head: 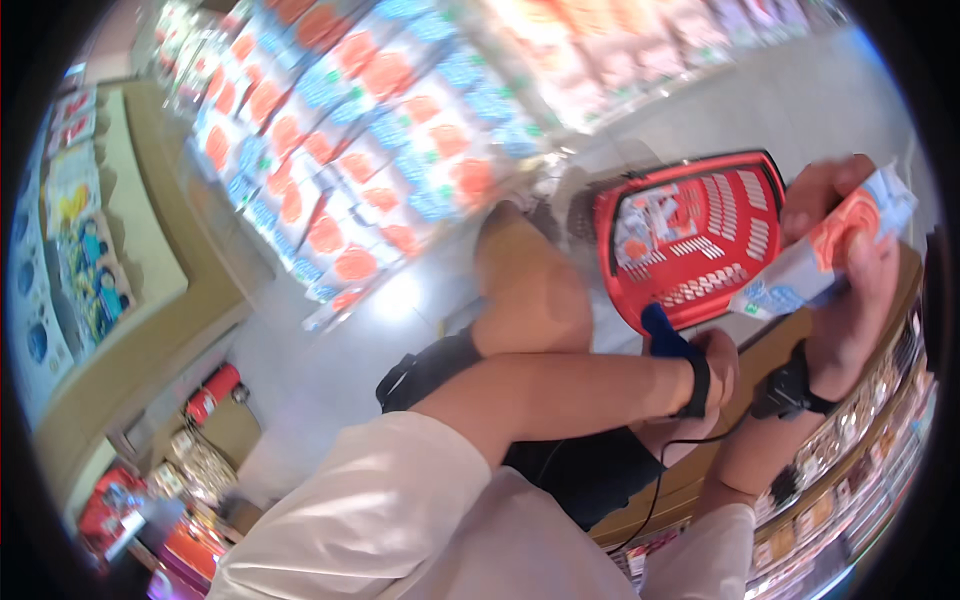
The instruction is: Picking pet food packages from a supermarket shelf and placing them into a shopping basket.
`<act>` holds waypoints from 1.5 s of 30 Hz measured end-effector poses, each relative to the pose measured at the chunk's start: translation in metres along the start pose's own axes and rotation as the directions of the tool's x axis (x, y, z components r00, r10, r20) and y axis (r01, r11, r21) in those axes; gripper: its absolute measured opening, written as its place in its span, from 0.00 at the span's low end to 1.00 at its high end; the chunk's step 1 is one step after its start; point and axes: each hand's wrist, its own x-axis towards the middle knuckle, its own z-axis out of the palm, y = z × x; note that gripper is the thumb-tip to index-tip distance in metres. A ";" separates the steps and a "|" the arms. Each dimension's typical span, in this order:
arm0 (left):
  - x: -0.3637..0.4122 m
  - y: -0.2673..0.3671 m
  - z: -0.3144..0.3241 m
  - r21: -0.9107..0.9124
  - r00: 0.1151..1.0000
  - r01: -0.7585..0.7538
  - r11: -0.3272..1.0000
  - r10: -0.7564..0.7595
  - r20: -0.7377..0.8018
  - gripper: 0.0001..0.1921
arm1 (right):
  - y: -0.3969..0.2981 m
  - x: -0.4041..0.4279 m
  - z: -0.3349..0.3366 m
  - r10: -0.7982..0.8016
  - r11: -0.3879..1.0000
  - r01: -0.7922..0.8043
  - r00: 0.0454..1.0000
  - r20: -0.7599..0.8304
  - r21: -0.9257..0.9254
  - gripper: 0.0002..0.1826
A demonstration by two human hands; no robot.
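Observation:
My right hand [862, 300] grips a white, orange and blue plastic package [799, 266] at the right, its thumb across the orange print. Blurred fingers show on the package's far side; whose they are is not certain. My left hand [721, 367], with a black band at the wrist, lies below the basket beside a dark blue object [664, 334]; whether it holds that object is unclear. A red plastic shopping basket [694, 259] stands on the floor, with similar printed packages [652, 225] inside.
Stacked orange-and-blue packages [352, 165] fill the upper left. Shelves of packaged goods [817, 495] run along the lower right. A wooden-edged display [150, 292] curves at the left, above a red cylinder [212, 394]. My bent bare leg [532, 300] lies left of the basket.

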 end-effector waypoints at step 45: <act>0.071 0.036 -0.067 -0.106 0.723 -0.275 0.955 0.133 -0.678 0.07 | 0.237 -0.097 -0.083 0.704 0.337 0.234 0.581 -0.409 0.912 0.24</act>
